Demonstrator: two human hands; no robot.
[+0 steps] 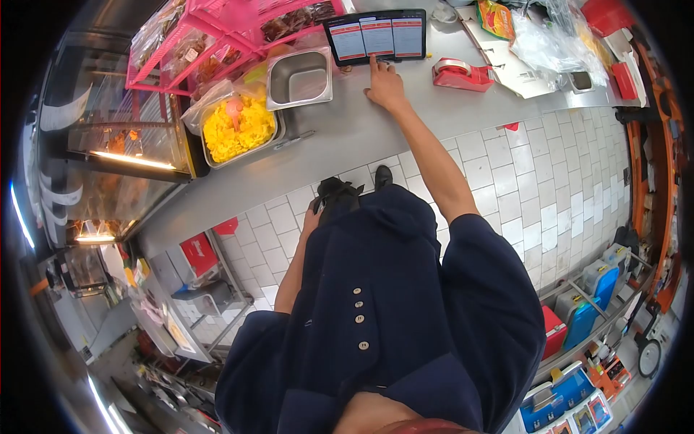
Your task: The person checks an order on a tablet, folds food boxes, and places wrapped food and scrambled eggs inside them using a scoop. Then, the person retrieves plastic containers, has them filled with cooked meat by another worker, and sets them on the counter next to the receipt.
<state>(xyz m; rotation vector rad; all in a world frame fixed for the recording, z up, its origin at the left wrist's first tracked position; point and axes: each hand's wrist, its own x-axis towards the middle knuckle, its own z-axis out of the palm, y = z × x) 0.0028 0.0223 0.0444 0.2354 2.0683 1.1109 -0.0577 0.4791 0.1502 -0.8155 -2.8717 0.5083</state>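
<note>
right hand (384, 84) extending index, spreading thumb, touching black-framed rectangular tablet (377, 37) | left hand (312, 219) hanging beside navy cloth garment (390, 275), can't tell fingers

No text, brand, number or sign can be read for certain. The tablet (359, 40) on the surface (347, 98) shows three pale panels with red bands, their lines too small to make out. Whitish script on the red panel (199, 254) beneath the surface and print on the orange-and-green packet (496, 19) are likewise illegible.
</note>
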